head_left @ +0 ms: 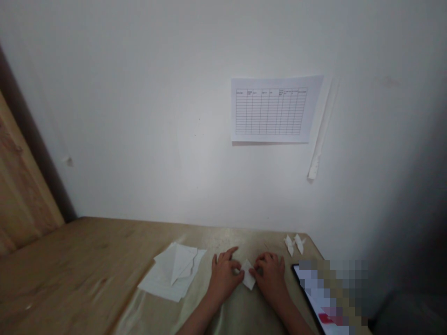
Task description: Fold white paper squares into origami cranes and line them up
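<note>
A small folded white paper (pixel 248 275) lies on the table between my two hands. My left hand (pixel 225 274) is at its left side, thumb and index finger closed on the paper's left edge. At the right side, my right hand (pixel 268 274) has its thumb and index finger pressed on the paper's right edge. The other fingers of both hands are partly bent. To the left lies a stack of white paper sheets (pixel 160 279), with a folded sheet (pixel 183 260) on top.
Two small folded paper figures (pixel 289 245) stand near the table's back right corner. A tablet (pixel 317 302), partly pixelated, lies at the right. The wooden table (pixel 87 260) meets a white wall bearing a printed chart (pixel 270 111).
</note>
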Available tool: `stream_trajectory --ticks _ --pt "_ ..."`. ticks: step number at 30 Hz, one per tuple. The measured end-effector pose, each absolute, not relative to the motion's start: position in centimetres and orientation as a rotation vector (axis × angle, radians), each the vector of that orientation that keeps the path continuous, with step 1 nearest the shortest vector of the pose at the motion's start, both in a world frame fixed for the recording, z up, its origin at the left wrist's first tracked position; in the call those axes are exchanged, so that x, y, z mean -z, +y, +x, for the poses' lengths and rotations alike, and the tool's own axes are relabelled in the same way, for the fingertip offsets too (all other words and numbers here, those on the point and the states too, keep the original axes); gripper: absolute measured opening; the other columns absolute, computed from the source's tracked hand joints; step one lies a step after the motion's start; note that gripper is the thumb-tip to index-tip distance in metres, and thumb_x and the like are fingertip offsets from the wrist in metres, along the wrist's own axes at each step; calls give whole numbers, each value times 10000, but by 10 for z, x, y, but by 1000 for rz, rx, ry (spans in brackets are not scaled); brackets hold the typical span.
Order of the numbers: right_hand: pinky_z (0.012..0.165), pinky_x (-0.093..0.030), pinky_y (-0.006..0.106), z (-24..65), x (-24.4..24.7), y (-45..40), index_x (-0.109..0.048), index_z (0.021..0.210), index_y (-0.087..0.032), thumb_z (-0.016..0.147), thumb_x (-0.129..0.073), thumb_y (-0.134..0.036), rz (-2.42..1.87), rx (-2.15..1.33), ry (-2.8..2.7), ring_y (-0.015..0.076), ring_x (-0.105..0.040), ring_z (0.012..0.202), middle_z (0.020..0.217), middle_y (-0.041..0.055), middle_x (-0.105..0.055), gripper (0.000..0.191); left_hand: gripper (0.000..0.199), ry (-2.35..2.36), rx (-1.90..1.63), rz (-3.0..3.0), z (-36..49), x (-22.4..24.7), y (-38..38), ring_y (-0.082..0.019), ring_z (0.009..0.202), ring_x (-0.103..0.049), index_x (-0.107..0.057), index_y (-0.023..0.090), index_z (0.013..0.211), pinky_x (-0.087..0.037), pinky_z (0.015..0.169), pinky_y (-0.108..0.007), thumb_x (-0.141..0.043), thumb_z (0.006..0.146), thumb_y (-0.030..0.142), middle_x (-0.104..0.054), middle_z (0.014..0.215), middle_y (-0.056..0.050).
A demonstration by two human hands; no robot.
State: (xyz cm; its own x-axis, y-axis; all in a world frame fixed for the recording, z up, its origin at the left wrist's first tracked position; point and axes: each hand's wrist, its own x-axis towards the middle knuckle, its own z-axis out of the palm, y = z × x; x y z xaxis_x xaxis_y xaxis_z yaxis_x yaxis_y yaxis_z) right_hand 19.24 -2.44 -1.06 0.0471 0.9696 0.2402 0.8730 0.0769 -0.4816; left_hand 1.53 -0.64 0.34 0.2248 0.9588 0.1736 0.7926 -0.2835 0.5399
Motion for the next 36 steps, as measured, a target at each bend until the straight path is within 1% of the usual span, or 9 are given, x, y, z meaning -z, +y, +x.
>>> stream_trajectory --ticks 5,10,15,20,23,27,30,32,36 --pt "1153 -117 590 189 11 -25 -719 791 -259 830 -672 -331 -1840 -213 -1835 309 -502 1189 1132 73 -678 95 106 1664 -728 2164 19 -1 -8 -278 1308 -508 -759 301 815 -154 1182 -602 -661 778 282 -572 1447 22" --pt "1157 -127 554 186 10 -27 -724 806 -252 852 -642 -327 -1860 -192 -1803 288 -515 1175 1123 64 -683 120 132 1699 -759 2185 21 6 -8 -265 1309 -505 -750 318 870 -162 1184 -585 -648 794 284 -571 1439 20" --pt "1167 -77 571 185 11 -28 -726 840 -260 868 -634 -325 -1866 -191 -1820 278 -509 1200 1127 49 -679 116 175 1739 -762 2211 22 13 -8 -272 1307 -502 -737 336 953 -140 1192 -584 -671 792 322 -536 1458 4" --pt "1177 -47 567 185 11 -30 -719 848 -256 880 -633 -347 -1856 -180 -1833 272 -507 1195 1121 47 -677 129 197 1735 -716 2217 22 13 -8 -277 1305 -497 -725 346 987 -127 1198 -579 -685 795 370 -522 1465 10" --pt "1177 -38 571 183 10 -30 -710 838 -249 880 -628 -349 -1859 -183 -1820 280 -494 1208 1121 54 -675 136 196 1750 -709 2207 23 11 -9 -272 1309 -490 -719 345 987 -118 1202 -575 -674 797 354 -521 1464 15" --pt "1167 -69 574 182 11 -29 -700 814 -248 856 -629 -329 -1867 -204 -1790 293 -493 1203 1106 56 -674 116 200 1753 -700 2193 24 10 -9 -262 1320 -480 -718 339 974 -113 1204 -560 -654 786 313 -520 1465 15" --pt "1162 -99 557 181 12 -28 -688 860 -251 839 -614 -290 -1863 -205 -1756 288 -496 1199 1099 52 -671 87 207 1749 -703 2177 24 11 -8 -258 1336 -467 -724 337 959 -111 1205 -552 -646 771 295 -528 1458 17" --pt "1157 -120 547 181 13 -28 -675 908 -255 811 -611 -252 -1879 -223 -1736 284 -504 1188 1088 52 -673 116 216 1752 -709 2173 24 12 -7 -257 1338 -465 -724 331 956 -108 1205 -551 -637 765 282 -537 1450 18" --pt "1142 -152 538 180 14 -27 -660 938 -265 773 -600 -223 -1889 -234 -1729 283 -514 1165 1085 50 -675 180 225 1750 -724 2179 25 12 -8 -261 1325 -476 -718 319 943 -98 1204 -563 -624 747 260 -560 1426 18"
